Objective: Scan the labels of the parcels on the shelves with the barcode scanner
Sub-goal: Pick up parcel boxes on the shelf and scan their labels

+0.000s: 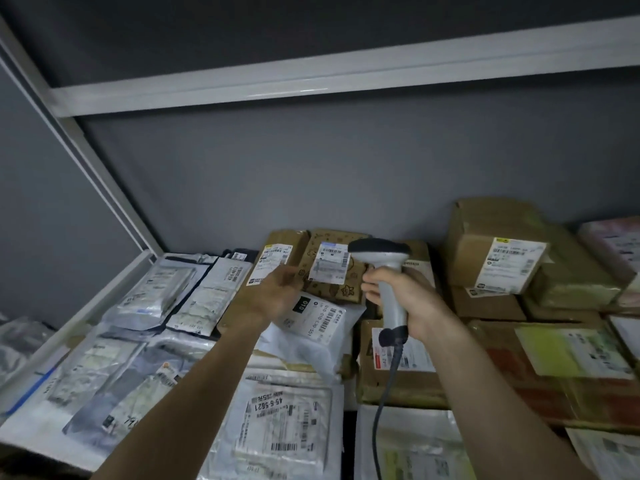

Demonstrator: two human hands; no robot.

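The right hand (pixel 403 299) is wrapped tight around the handle of the scanner (pixel 384 268), and its head points at the white label (pixel 329 262) on a brown box (pixel 334 271) with little pictures on it, near the back of the shelf (pixel 74 327). The left hand (pixel 277 289) reaches out just beside that box with its fingers loose and apart, holding nothing. A grey cord (pixel 386 393) hangs down from the scanner. I cannot tell which parcels are already scanned, because nothing marks them. It looks like this box is the one being done now. Many more are left: flat plastic bags (pixel 152 289) on the left, a white bag (pixel 311 317) under the left hand, and more brown boxes (pixel 498 258) stacked on the right. All of them show labels, so the job seems far from done. The shelf is packed with parcels lying close together and on top of each other. It has a pale metal frame (pixel 311 84), with another shelf above. The wall behind is dark grey, and the light is dim.
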